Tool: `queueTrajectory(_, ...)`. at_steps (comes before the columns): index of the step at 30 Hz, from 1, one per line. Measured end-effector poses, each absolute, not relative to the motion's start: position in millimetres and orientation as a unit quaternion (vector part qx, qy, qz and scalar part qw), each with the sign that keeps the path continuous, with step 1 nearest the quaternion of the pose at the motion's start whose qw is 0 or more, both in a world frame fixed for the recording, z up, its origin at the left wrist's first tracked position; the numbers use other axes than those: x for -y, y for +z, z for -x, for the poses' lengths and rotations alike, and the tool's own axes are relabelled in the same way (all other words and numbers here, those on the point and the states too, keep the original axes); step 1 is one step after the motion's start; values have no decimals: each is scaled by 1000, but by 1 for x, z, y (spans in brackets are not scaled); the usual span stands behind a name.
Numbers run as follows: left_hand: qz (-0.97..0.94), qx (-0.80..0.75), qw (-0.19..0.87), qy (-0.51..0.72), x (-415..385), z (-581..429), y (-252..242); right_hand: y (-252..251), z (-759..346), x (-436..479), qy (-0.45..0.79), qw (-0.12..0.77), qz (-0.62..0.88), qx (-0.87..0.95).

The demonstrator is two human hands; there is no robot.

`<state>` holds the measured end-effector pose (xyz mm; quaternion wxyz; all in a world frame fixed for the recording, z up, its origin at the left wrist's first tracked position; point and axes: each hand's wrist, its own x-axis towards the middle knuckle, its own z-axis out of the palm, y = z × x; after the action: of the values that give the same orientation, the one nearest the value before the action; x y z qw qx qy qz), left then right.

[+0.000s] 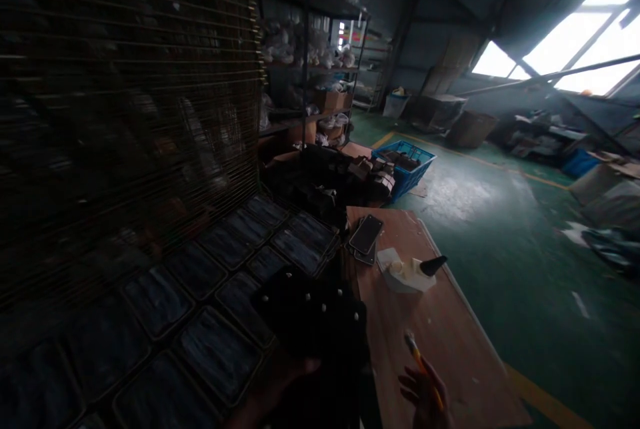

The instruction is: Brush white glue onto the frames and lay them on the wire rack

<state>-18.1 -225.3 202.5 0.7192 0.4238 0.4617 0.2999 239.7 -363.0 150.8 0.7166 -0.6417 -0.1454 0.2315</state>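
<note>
Two bare hands show low in the view; the right hand [431, 394] grasps a brush [417, 353] by its orange-yellow handle, fingers curled round it, bristles pointing up and away over the wooden tabletop [465, 342]; the left hand [283, 379] is at the lower left of a black panel [305, 315], its thumb toward the panel, but the fingers are lost in the dark, so I cannot tell whether they grip it. Six small pale spots stand out on the panel, which lies in front of the person, between the tabletop and several rows of dark rectangular plates [220, 352] to the left; its lower part merges into shadow.

Farther up the tabletop sits a white container [410, 280], with a dark pointed object [433, 265] slanting out over its right side; just left of it, near the table's far end, two dark flat pieces [367, 234] overlap, one partly on top of the other.

Behind the plates rises a tall wire rack [200, 75]; beyond, shelving [305, 69] carries plastic-wrapped goods and boxes; a blue crate [411, 179] with dark contents stands past the table on the green floor [480, 202]; bright windows [570, 42] fill the upper right.
</note>
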Motion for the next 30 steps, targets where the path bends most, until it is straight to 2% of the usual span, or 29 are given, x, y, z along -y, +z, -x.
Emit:
queueTrajectory(4,-460,-476,684,306,170,28,213,156,-246,294,272,677,667,151)
queueTrajectory(14,-627,-526,495,293,-11,20,224,131,-305,109,366,634,647,215)
queueTrajectory(17,-719,-478,404,302,-83,-2,232,128,-335,60,374,630,651,199)
queueTrajectory(21,-826,-387,323,254,-172,-36,236,129,-371,2,368,615,675,176)
queueTrajectory(25,-929,-271,162,192,-227,-61,206,120,-398,-40,357,594,698,182)
queueTrajectory(27,-948,-243,132,160,-242,-67,174,111,-406,-53,356,588,704,180)
queueTrajectory(30,-949,-233,143,157,-246,-64,110,95,-410,-61,361,574,715,172)
